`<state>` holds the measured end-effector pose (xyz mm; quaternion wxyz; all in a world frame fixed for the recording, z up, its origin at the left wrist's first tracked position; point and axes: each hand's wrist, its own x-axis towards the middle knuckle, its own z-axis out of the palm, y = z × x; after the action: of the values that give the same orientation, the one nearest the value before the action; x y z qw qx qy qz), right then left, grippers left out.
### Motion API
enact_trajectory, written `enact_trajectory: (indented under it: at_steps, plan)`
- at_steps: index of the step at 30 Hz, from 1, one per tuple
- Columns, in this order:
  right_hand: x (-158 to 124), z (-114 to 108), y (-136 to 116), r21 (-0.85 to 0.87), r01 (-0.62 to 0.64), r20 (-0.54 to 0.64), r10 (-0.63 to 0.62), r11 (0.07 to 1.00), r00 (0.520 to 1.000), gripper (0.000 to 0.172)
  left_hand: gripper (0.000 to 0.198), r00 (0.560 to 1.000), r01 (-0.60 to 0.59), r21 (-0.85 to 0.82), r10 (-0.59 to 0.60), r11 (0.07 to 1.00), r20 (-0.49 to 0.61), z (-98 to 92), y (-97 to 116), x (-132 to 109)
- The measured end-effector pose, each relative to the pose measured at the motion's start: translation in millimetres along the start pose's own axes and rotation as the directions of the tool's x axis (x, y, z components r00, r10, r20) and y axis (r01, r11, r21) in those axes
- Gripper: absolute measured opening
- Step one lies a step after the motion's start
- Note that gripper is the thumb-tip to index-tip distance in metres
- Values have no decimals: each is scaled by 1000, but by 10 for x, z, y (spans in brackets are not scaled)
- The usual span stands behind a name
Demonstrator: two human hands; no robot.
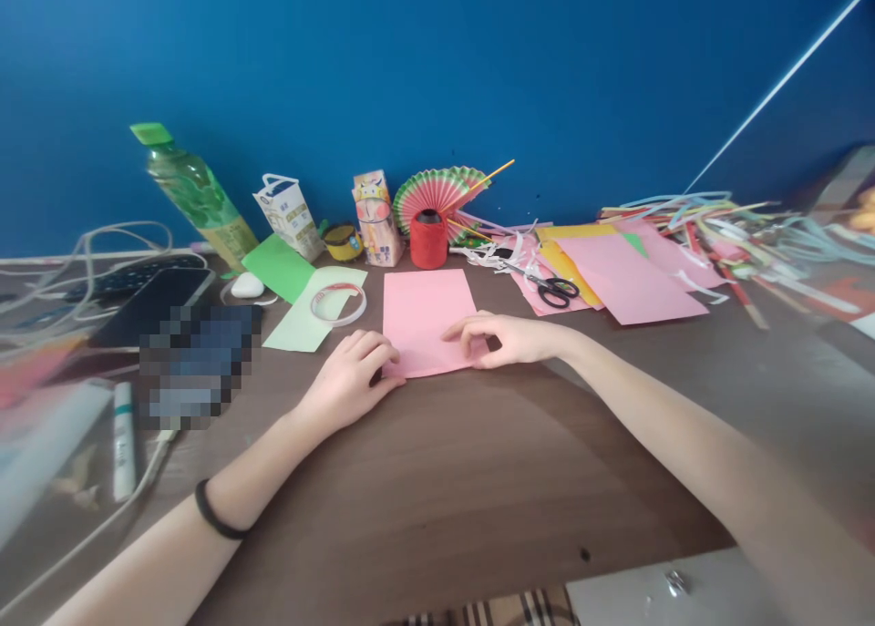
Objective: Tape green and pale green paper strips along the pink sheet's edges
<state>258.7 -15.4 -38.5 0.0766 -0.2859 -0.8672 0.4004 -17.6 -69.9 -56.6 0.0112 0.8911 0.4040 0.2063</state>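
A sheet of pink paper [427,307] lies flat on the brown table in front of me, its near edge looking slightly raised or folded. My left hand [352,375] grips its near left corner, with the thumb at the edge and curled fingers on top. At the near right corner, my right hand [512,339] holds the sheet between the thumb and bent fingers, fingertips resting on its surface. A black band circles my left wrist. Left of the sheet, a roll of tape [360,309] lies on light green paper [301,325].
Behind the sheet stand a red jar [428,246], a folded paper fan [430,198], a patterned carton [375,225] and a tilted green bottle [198,193]. Scissors [557,292] and pink paper sheets [629,280] lie right. A phone [198,362] and marker [124,444] lie left.
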Motion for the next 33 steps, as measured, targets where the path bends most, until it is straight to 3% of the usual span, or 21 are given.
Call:
enact_trajectory:
  at_steps: [6,14,19,27,33]
  plan:
    - [3,-5,11,70,-58,-100,65,996,993,11,11,1000,11,35,-10,999,-27,-21,16,10]
    - [8,-1,21,95,-66,-147,79,993,986,11,6,999,0,54,3,999,-47,-14,26,4]
    - [11,5,14,117,-55,-186,76,992,980,12,15,998,-13,115,19,993,-58,-22,21,0]
    - [-1,-38,-208,-150,-126,-216,91,981,972,12,22,996,30,176,-13,984,-93,16,-15,5]
    - [-88,-153,-416,-325,-113,-280,19,939,960,20,20,991,130,-71,-132,989,-22,-188,78,93]
